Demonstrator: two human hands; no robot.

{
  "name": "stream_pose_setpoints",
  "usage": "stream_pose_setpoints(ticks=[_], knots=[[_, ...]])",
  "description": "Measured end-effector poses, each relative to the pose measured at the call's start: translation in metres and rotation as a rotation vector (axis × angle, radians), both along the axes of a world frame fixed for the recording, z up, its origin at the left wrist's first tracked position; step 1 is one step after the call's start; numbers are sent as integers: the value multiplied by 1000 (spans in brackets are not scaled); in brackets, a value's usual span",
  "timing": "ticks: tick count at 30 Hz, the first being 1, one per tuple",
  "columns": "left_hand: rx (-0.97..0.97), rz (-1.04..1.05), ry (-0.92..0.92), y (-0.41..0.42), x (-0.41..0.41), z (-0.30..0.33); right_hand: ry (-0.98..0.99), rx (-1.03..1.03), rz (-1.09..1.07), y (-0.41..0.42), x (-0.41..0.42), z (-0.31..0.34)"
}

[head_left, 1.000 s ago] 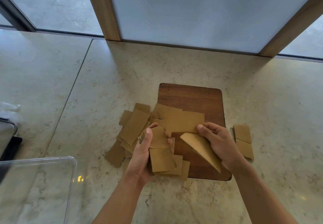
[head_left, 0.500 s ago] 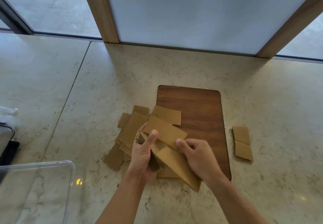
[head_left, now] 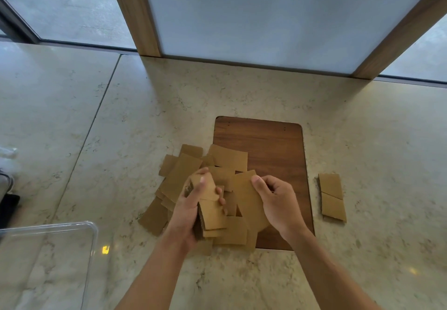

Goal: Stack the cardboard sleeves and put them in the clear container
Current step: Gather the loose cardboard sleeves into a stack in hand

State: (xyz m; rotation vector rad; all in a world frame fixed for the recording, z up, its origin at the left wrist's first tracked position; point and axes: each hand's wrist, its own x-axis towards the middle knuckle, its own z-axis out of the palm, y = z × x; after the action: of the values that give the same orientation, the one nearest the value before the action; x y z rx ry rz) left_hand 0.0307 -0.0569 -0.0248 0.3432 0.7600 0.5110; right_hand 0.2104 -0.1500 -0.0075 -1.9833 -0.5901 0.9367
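The left hand [head_left: 191,209] grasps a stack of cardboard sleeves [head_left: 211,209] just left of the wooden board [head_left: 271,145]. The right hand [head_left: 278,203] pinches one sleeve [head_left: 246,196] over the board's near-left part. The clear container [head_left: 93,231] sits well left of the board on the surface [head_left: 362,128].

Both bare forearms reach forward from the bottom edge and converge toward the middle. The left hand [head_left: 191,209] stands on edge, thumb up top and fingers wrapped around a stack of cardboard sleeves [head_left: 210,209], gripping it. The right hand [head_left: 278,203] is just beside it, back turned up, fingers curled under and thumb pointing left, pinching 1 loose sleeve [head_left: 246,198] by its edge.
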Motion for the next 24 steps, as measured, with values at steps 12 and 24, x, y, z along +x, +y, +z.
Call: stream_pose_setpoints(ticks=[12, 24], knots=[[-286, -92, -4, -16, 9, -1, 260, 526, 89, -8, -2, 14], [-64, -156, 46, -14, 2, -1, -326, 461, 430, -29, -15, 6]])
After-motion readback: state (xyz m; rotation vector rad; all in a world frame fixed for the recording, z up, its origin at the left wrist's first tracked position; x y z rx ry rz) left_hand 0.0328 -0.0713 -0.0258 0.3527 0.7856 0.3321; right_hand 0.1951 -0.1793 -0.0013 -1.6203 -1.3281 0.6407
